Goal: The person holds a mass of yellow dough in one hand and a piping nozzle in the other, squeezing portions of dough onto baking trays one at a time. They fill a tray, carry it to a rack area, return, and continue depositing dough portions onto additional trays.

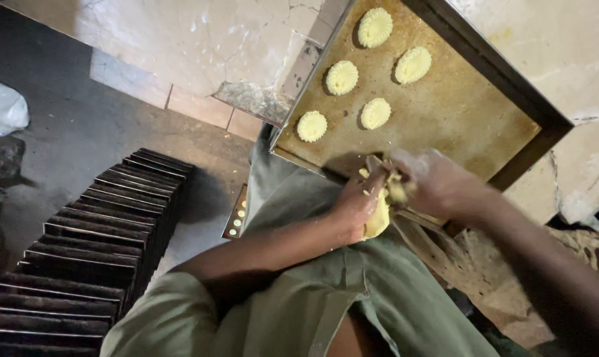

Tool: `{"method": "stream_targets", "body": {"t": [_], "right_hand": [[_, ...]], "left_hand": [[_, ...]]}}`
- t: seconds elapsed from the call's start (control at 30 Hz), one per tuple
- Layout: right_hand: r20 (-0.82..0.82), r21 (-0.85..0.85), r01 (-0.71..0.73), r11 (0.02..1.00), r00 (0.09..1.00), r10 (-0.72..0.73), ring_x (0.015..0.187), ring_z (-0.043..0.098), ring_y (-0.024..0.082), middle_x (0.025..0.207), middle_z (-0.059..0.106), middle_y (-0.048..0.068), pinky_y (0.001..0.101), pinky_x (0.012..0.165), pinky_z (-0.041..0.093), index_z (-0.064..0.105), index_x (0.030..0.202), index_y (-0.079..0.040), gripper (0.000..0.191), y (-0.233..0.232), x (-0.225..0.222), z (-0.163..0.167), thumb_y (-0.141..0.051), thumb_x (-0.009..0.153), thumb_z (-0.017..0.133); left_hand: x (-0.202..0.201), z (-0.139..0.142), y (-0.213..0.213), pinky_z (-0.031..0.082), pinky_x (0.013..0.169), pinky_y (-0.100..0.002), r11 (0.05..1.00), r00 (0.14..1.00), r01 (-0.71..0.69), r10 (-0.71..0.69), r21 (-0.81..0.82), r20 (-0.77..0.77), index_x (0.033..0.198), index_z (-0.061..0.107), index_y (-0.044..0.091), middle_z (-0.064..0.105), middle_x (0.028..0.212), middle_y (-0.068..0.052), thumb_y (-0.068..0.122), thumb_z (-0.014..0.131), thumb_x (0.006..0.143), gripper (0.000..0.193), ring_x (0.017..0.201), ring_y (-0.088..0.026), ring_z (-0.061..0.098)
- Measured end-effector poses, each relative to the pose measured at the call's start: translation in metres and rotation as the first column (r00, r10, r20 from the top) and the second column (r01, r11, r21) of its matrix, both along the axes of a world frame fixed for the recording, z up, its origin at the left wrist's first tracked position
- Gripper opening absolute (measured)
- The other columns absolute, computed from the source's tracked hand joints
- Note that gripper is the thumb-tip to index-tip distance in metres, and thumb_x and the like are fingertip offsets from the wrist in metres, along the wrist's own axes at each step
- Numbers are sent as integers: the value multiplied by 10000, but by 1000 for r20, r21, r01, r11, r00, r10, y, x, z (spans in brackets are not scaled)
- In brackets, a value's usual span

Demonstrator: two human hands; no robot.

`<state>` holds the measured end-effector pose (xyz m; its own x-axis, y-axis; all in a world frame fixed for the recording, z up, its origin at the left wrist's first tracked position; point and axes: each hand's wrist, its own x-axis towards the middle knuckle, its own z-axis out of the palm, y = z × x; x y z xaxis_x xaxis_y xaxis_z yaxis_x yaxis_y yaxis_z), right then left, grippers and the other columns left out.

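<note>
In the middle of the frame, the left hand (360,198) and the right hand (438,182) squeeze a lump of yellow dough (378,215) together. Above them sits a brown baking tray (458,112) with five round cookies (342,77). Dark empty trays (94,244) are stacked at lower left.

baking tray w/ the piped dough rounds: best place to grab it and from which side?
Judging from this view, grip the baking tray by its raised rim at the bare right-hand end, coming from the outer edge. The five dough rounds cluster toward the other end, and both the left hand and right hand, holding yellow dough, crowd the near edge.
</note>
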<state>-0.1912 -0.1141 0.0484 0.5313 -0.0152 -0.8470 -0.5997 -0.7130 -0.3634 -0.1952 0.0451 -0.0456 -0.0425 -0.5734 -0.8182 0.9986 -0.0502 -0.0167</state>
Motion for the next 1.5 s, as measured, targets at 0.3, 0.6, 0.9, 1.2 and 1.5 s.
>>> {"method": "stream_targets", "body": {"t": [0.3,0.6,0.9,1.2,1.5], "right_hand": [[30,-231,-179,956,981,191,854,680,457,899,715,222,552,798,540,655,1025,-143,214,16,32,-47,-321,970,550],[92,-290,-187,938,971,222,942,665,430,986,712,206,542,832,515,611,1101,-102,251,48,29,-28,-246,895,623],[368,404,393,826,757,-540,1369,501,345,1507,543,177,406,1138,402,354,1583,-7,855,24,-65,55,-333,894,742],[695,-215,255,943,718,-35,1570,165,448,1681,289,192,549,1234,181,290,1617,-24,1266,7,-133,64,-485,602,890],[953,-145,662,736,293,-76,1514,446,347,1525,544,156,499,1298,367,467,1502,-53,911,13,-210,70,-490,798,847]], "left_hand": [[26,3,5,460,661,-319,983,992,-122,115,135,57,1100,642,119,565,944,13,507,714,980,413,833,-134,515],[7,1,38,501,710,-377,995,994,-90,88,32,62,1213,587,73,579,1007,-50,472,607,1053,430,881,-185,566],[36,40,5,587,823,-412,943,995,-88,95,-321,6,1362,574,84,655,1158,-109,473,600,1042,504,976,-236,667],[-42,72,-2,564,1021,-479,816,949,281,-315,-505,19,1430,438,101,625,1283,-78,420,572,1022,534,1145,-241,652],[-60,77,-21,550,1016,-524,810,989,141,-134,-569,54,1189,581,16,688,1114,-159,374,552,1035,391,1041,-329,708]]}}
